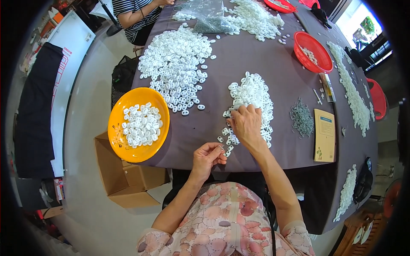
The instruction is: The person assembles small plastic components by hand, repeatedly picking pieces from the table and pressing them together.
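My left hand is at the table's front edge, thumb and fingers pinched together. What lies in the pinch is too small to make out. Close to those fingertips lie a few small white plastic pieces with two holes. My right hand reaches over a pile of white plastic pieces, its fingers bent down onto the pile's near left side. The fingertips are partly hidden, and I cannot tell whether they hold a piece. On my left, an orange plate carries more white pieces.
A large heap of white oval pieces lies at the far left. Small grey parts and a tan booklet lie to the right. Farther back are a red basket and a clear bag. A person sits across; a cardboard box stands below.
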The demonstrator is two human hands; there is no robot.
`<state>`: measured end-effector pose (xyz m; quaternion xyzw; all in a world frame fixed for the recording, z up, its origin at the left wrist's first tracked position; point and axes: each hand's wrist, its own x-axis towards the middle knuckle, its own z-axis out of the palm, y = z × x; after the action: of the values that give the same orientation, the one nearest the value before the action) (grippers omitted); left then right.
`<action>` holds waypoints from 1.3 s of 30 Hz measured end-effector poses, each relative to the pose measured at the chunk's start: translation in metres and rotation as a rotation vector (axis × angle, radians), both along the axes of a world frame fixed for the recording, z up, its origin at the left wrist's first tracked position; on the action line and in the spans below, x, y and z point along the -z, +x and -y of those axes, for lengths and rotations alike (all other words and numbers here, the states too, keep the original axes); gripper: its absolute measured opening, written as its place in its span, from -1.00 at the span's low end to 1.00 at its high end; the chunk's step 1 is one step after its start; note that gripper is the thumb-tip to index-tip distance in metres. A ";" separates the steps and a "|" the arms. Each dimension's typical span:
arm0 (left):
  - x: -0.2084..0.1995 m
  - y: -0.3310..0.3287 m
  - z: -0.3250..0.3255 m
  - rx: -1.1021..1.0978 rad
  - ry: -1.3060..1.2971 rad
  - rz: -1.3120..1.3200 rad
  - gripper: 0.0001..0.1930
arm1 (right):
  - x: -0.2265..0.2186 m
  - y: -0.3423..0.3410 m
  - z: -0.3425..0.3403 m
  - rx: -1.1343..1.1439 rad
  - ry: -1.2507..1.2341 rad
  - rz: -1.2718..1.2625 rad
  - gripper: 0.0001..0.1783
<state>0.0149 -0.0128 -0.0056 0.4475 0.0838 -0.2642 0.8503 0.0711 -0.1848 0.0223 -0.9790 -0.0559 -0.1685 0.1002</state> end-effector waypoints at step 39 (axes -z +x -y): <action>-0.032 -0.004 0.043 0.045 0.221 0.297 -0.87 | -0.010 -0.091 0.011 0.000 1.650 -0.215 -0.82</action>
<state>0.0112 -0.0554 0.0263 0.5742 -0.0243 -0.2031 0.7928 -0.0195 -0.1955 0.0326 -0.6019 0.0956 -0.0611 0.7905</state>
